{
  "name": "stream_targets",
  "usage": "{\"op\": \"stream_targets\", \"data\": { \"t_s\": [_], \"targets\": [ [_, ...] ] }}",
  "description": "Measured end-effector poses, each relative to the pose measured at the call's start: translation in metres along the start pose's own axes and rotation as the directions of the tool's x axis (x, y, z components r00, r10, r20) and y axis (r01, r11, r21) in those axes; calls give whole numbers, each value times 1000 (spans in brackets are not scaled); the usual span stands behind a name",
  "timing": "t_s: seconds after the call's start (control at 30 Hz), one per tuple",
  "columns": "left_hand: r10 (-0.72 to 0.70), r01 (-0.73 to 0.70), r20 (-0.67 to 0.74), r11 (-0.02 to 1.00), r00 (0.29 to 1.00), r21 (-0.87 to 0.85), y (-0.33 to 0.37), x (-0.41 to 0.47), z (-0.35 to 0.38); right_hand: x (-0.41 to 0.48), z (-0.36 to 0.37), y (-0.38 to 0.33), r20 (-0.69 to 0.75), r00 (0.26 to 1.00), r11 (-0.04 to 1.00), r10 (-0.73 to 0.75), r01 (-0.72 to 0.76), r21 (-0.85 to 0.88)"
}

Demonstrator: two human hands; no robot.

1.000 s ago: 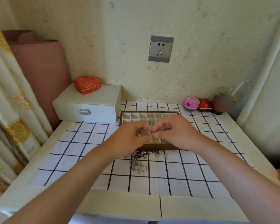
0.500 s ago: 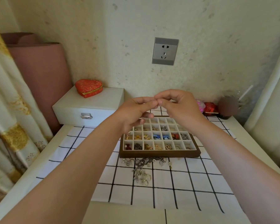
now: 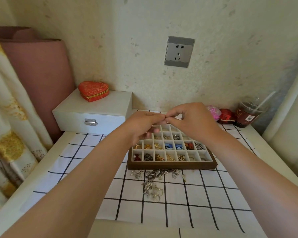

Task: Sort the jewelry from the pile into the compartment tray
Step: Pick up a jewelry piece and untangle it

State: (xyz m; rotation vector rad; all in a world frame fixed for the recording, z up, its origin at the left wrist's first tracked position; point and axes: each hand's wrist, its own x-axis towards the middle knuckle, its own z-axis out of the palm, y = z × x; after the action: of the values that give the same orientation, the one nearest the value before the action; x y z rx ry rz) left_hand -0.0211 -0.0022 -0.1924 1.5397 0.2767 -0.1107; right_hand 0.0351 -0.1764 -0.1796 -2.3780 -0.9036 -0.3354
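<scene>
While left hand [image 3: 143, 124] and right hand [image 3: 193, 121] hover above far rows of compartment tray [image 3: 170, 166], each pinches thumb to forefinger, tips of both hands touching. Cannot tell whether anything sits between them. Jewelry pile [image 3: 155, 181] on checked cloth [image 3: 86, 152] just beside tray's near rim, well apart from hands. Half second ago: same pinch, same spot. Second ago: hands lower, covering tray's middle.
</scene>
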Motion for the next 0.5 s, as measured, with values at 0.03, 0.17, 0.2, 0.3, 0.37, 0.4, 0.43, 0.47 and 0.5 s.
{"op": "stream_targets", "data": {
  "t_s": [0.03, 0.17, 0.2, 0.3, 0.37, 0.4, 0.43, 0.47, 0.5],
  "targets": [
    [-2, 2, 10, 1000, 1000, -4, -1, 0, 0, 1, 2, 1, -1, 1000, 1000, 10, -10, -6],
    [107, -99, -19, 966, 994, 238, -6, 2, 3, 8, 6, 8, 37, 997, 998, 63, -64, 5],
    [188, -158, -40, 906, 981, 393, -10, 4, 3, 10, 7, 10, 67, 995, 997, 79, -80, 11],
    [382, -268, 24, 601, 924, 753, -25, 7, 1, 13, 13, 19, 230, 964, 991, 131, -118, -70],
    [415, -290, 116, 384, 902, 877, -33, 11, -3, 14, 19, 22, 335, 928, 984, 160, -122, -133],
    [407, -294, 151, 316, 901, 902, -37, 13, -6, 14, 22, 24, 374, 913, 983, 163, -117, -143],
    [393, -298, 173, 283, 903, 912, -39, 15, -8, 14, 24, 25, 404, 900, 983, 162, -108, -151],
    [376, -300, 186, 272, 908, 915, -41, 16, -10, 14, 26, 27, 426, 890, 982, 160, -98, -163],
    [362, -299, 193, 266, 912, 916, -43, 17, -12, 14, 27, 28, 439, 884, 980, 161, -91, -177]
  ]
}}
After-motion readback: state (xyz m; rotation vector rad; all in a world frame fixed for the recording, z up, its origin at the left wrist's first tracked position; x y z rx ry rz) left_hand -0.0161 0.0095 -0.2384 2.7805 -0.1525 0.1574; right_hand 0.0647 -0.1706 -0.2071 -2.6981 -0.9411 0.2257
